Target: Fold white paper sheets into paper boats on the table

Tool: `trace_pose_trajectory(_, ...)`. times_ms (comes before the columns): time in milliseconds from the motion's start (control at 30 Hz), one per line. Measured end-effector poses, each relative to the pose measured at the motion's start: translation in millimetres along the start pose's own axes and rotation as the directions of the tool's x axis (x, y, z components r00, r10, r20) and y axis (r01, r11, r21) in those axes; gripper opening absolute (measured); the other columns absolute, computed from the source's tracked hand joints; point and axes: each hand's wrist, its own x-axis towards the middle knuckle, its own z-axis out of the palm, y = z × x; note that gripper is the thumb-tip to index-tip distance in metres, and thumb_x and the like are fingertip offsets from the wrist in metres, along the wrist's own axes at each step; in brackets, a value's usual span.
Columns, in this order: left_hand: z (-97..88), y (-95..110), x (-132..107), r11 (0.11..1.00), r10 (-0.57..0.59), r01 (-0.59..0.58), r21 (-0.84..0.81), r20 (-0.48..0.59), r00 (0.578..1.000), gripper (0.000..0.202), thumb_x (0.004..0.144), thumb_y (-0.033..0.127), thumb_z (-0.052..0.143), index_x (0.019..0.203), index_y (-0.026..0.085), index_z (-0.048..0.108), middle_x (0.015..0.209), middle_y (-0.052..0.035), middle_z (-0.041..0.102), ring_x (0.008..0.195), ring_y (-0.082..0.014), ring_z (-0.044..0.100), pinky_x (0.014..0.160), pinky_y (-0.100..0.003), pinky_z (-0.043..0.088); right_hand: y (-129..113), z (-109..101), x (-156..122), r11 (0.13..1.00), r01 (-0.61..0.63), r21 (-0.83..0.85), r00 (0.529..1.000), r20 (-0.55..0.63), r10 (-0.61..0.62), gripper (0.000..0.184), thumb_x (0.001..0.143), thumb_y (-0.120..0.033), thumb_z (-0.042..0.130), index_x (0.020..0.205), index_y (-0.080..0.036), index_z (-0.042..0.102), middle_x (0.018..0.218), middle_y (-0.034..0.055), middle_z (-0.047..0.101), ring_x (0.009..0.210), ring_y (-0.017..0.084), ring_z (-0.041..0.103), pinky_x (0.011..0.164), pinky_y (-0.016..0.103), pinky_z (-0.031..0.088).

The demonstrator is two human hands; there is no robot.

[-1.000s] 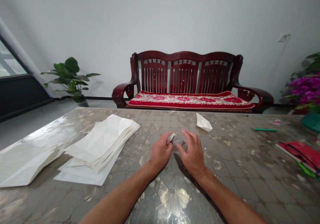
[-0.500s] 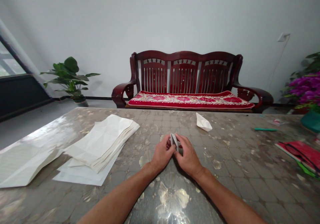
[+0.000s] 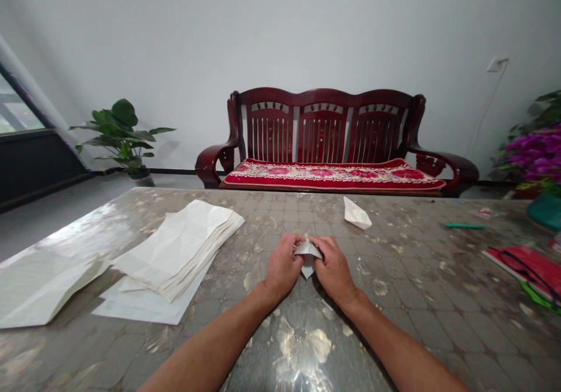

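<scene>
- The folded white paper point(image 3: 308, 255) is in the middle of the view, between the two hands and over the tabletop. It has a pointed shape, and one tip points toward the person.
- The left hand point(image 3: 283, 262) holds the left side of this paper. Its fingers are bent and close together, and they pinch the paper.
- The right hand point(image 3: 333, 269) holds the right side in the same way, with narrow, bent fingers. The two hands are almost touching.
- The left forearm point(image 3: 228, 328) and the right forearm point(image 3: 385, 333) come from the bottom corners and lean inward, toward the paper.
- The table point(image 3: 421, 275) has a shiny, patterned top under the hands.
- A small paper boat point(image 3: 356, 214) sits farther forward, apart from the hands.
- A stack of creased paper sheets point(image 3: 179, 246) lies at the left, on flat sheets point(image 3: 140, 307).
- At the right are a green pen point(image 3: 465, 225) and a red folder point(image 3: 526, 269).
- Behind the table stands a dark red wooden bench point(image 3: 324, 117) with a red floral cushion point(image 3: 333, 173).
</scene>
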Motion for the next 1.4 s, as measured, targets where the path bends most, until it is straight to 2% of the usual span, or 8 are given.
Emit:
trace_pose_trajectory(167,-1.3,-7,1,0.995,0.078,-0.082,0.059,0.06,0.995,0.032,0.074,0.003,0.045,0.096,0.022,0.058,0.1,-0.0031,0.062,0.089,-0.0175,0.059,0.08,-0.028,0.045,5,-2,1,0.997,-0.034,-0.068,0.999,0.007,0.035,0.034,0.068,-0.005,0.044,0.093,-0.022,0.059,0.092,0.0035,0.06,0.088,0.019,0.059,0.08,0.032,0.049)
trace_pose_trajectory(467,-6.7,-22,-2,0.97,0.127,-0.174,0.172,0.253,0.959,0.031,0.079,0.002,0.045,0.097,0.023,0.058,0.096,-0.0005,0.065,0.094,-0.0164,0.061,0.085,-0.026,0.046,12,-15,-5,0.991,0.041,-0.13,0.97,0.243,-0.009,0.02,0.081,-0.008,0.05,0.089,-0.022,0.062,0.09,0.0029,0.064,0.09,0.019,0.06,0.081,0.03,0.047)
trace_pose_trajectory(667,-17.5,-27,-3,0.935,0.22,-0.303,0.182,0.371,0.902,0.03,0.089,0.009,0.046,0.111,0.025,0.059,0.107,-0.0013,0.069,0.104,-0.0169,0.063,0.093,-0.027,0.047,16,-23,-7,0.976,0.132,-0.173,0.946,0.317,-0.072,0.021,0.086,-0.015,0.06,0.103,-0.022,0.07,0.105,0.0051,0.072,0.101,0.02,0.062,0.093,0.034,0.047)
trace_pose_trajectory(833,-24.2,-29,-3,0.869,0.327,-0.452,0.201,0.452,0.83,0.037,0.093,0.01,0.042,0.125,0.024,0.056,0.129,-0.0047,0.065,0.12,-0.0178,0.059,0.106,-0.033,0.045,19,-28,-7,0.94,0.253,-0.229,0.902,0.406,-0.144,0.025,0.089,-0.024,0.063,0.112,-0.023,0.071,0.12,0.0069,0.07,0.114,0.023,0.062,0.102,0.04,0.046)
trace_pose_trajectory(967,-29.3,-27,-5,0.801,0.366,-0.543,0.252,0.511,0.778,0.038,0.091,0.009,0.044,0.125,0.021,0.058,0.136,-0.0064,0.061,0.128,-0.0186,0.054,0.11,-0.035,0.043,21,-31,-8,0.913,0.32,-0.254,0.863,0.475,-0.171,0.031,0.093,-0.028,0.058,0.122,-0.022,0.068,0.132,0.0078,0.064,0.126,0.025,0.056,0.108,0.044,0.043)
trace_pose_trajectory(1167,-31.8,-18,-9,0.71,0.393,-0.636,0.303,0.579,0.715,0.038,0.096,0.022,0.046,0.133,0.016,0.053,0.141,-0.01,0.057,0.133,-0.0208,0.05,0.115,-0.035,0.037,23,-31,-8,0.912,0.333,-0.238,0.841,0.513,-0.173,0.035,0.097,-0.024,0.047,0.127,-0.019,0.065,0.137,0.0071,0.06,0.133,0.025,0.05,0.112,0.045,0.041)
trace_pose_trajectory(1300,-30.2,-16,-16,0.684,0.381,-0.642,0.347,0.581,0.719,0.05,0.097,0.037,0.048,0.14,0.011,0.047,0.146,-0.0163,0.05,0.137,-0.0272,0.045,0.117,-0.043,0.033,25,-27,-8,0.921,0.293,-0.259,0.867,0.477,-0.142,0.035,0.095,-0.019,0.049,0.124,-0.022,0.067,0.134,0.0051,0.063,0.131,0.025,0.052,0.111,0.046,0.042)
trace_pose_trajectory(1400,-29.1,-18,-17,0.717,0.351,-0.608,0.341,0.577,0.738,0.048,0.1,0.037,0.041,0.142,0.014,0.047,0.149,-0.0144,0.048,0.139,-0.0263,0.044,0.116,-0.045,0.033,27,-24,-8,0.926,0.253,-0.279,0.893,0.434,-0.114,0.032,0.093,-0.019,0.053,0.119,-0.025,0.071,0.129,0.0028,0.066,0.128,0.025,0.055,0.108,0.046,0.045)
